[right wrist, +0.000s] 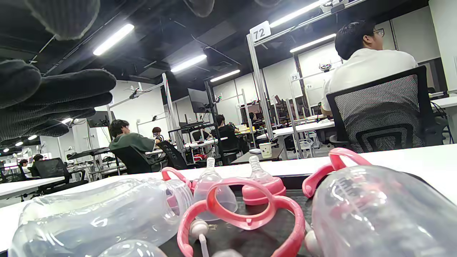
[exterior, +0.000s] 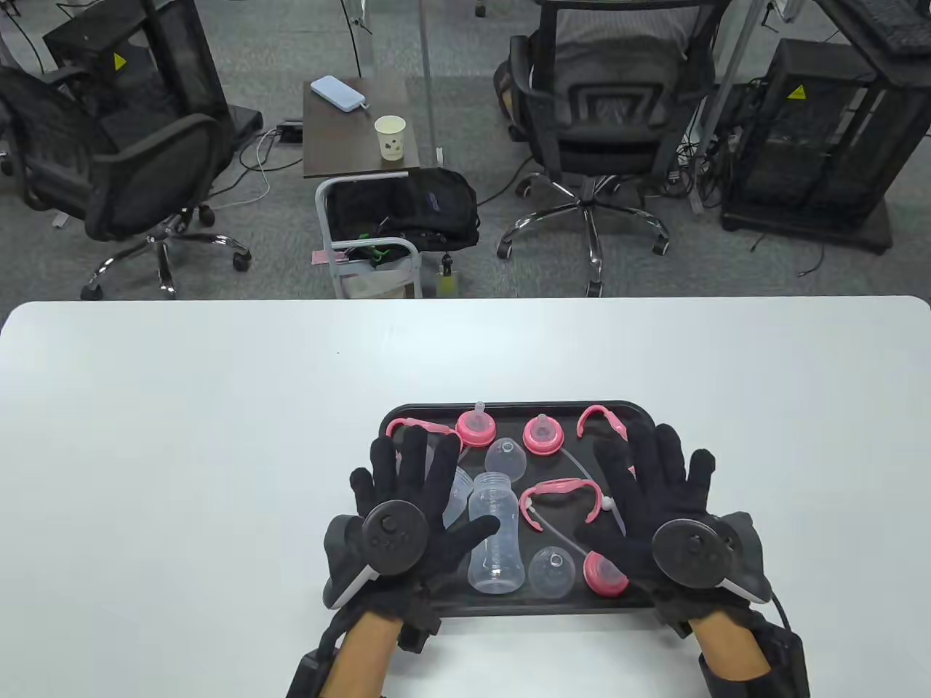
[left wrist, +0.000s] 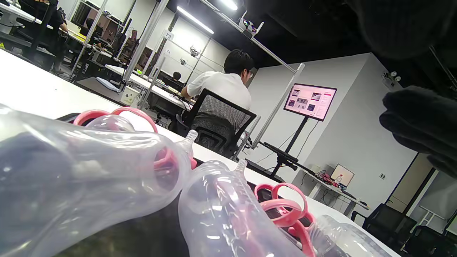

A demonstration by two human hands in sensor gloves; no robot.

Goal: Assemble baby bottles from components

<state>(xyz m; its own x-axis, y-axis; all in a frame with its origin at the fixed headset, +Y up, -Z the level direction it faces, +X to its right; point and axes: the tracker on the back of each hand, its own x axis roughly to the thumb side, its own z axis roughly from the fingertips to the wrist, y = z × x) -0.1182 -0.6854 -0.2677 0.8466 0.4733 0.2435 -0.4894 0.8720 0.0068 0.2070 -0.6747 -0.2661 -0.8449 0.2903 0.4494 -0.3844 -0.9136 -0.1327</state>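
Note:
A black tray [exterior: 647,418] near the table's front edge holds baby-bottle parts. A clear bottle body [exterior: 495,534] lies in the middle, a second one [exterior: 458,488] partly under my left hand. There are pink nipple collars [exterior: 474,427] [exterior: 543,434], pink handle rings [exterior: 561,493] [exterior: 602,420], clear caps [exterior: 505,456] [exterior: 551,571], a pink collar [exterior: 604,574] and a straw [exterior: 589,480]. My left hand [exterior: 414,494] lies flat with fingers spread over the tray's left side, holding nothing. My right hand [exterior: 654,494] lies spread over the right side, holding nothing. The wrist views show the bottle bodies [left wrist: 89,171] [right wrist: 103,210] close up.
The white table [exterior: 182,436] stretches wide to the left, right and behind the tray. Beyond its far edge stand office chairs [exterior: 596,131], a small side table with a paper cup [exterior: 390,137], and a cart with a black bag [exterior: 407,211].

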